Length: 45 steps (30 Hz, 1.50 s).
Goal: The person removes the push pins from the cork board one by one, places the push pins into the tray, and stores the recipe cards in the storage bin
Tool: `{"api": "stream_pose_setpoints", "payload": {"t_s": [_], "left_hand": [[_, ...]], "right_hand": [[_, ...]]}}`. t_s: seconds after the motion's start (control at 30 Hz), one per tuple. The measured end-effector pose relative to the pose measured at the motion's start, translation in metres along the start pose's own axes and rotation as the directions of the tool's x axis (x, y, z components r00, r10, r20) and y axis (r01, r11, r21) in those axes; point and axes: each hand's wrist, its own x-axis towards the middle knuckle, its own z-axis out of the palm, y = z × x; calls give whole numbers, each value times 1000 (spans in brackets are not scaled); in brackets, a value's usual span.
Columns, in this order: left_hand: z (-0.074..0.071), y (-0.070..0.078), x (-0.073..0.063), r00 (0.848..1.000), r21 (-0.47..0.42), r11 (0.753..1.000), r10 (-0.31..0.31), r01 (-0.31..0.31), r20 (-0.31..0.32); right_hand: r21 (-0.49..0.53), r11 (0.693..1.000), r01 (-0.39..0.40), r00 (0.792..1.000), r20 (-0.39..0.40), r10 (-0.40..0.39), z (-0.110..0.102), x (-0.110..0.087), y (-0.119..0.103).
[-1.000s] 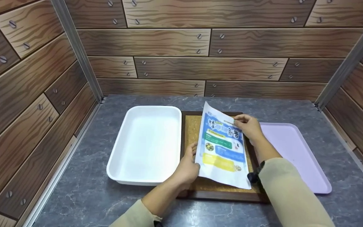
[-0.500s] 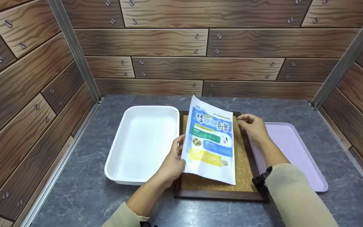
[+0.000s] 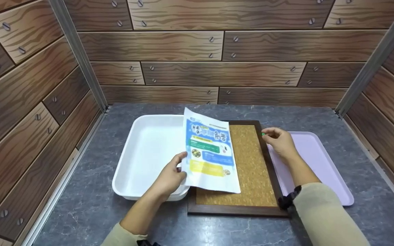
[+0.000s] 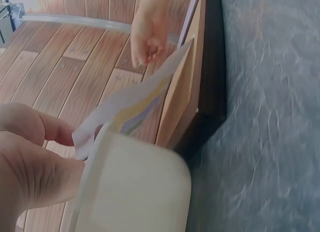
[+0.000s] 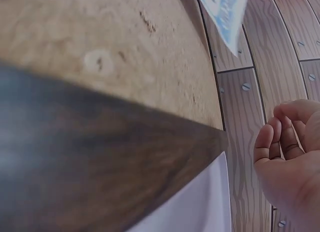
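1. Head view, main lot: one printed sheet (image 3: 210, 157), white with blue, green and yellow blocks, held slanting over the left part of a cork board (image 3: 253, 167) and the near right side of a white tray (image 3: 145, 157). Whether its lower edge touches the cork, I cannot tell.
2. Left hand (image 3: 169, 179): thumb and fingers pinch the sheet's left edge; my left wrist view shows the grip just beside the tray's rim.
3. Right hand (image 3: 280, 143): thumb and fingertips pressed together, pinching a small green object (image 3: 263, 134) (too tiny for me to name) near the board's far right corner.
4. Board frame (image 3: 238, 210): dark brown wood, lying flat between the two trays.
5. Purple tray (image 3: 320, 164): shallow, right of the board, partly behind the right forearm.
6. Sundries: beige sleeves, a black wrist band (image 3: 289, 198), grey marbled tabletop (image 3: 80, 191), wood-plank patterned walls (image 3: 180, 46).
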Motion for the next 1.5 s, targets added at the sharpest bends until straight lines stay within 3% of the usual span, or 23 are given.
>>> {"api": "stream_pose_setpoints", "payload": {"t_s": [0.4,0.9,1.17,1.5], "left_hand": [[-28,-8,-1,999,76,997,-35,33,16],[-72,-23,-13,997,131,988,-81,81,-8],[-94,-27,-13,997,120,991,-59,53,47],[-127,-32,-16,997,215,976,-58,45,53]], "right_hand": [[-72,997,-6,1000,-13,5,-11,-8,9],[-213,977,5,1000,-19,-10,-42,-13,10],[-317,948,-1,1000,13,5,-57,-15,14],[-346,938,34,999,-1,-37,-71,-15,30]]}}
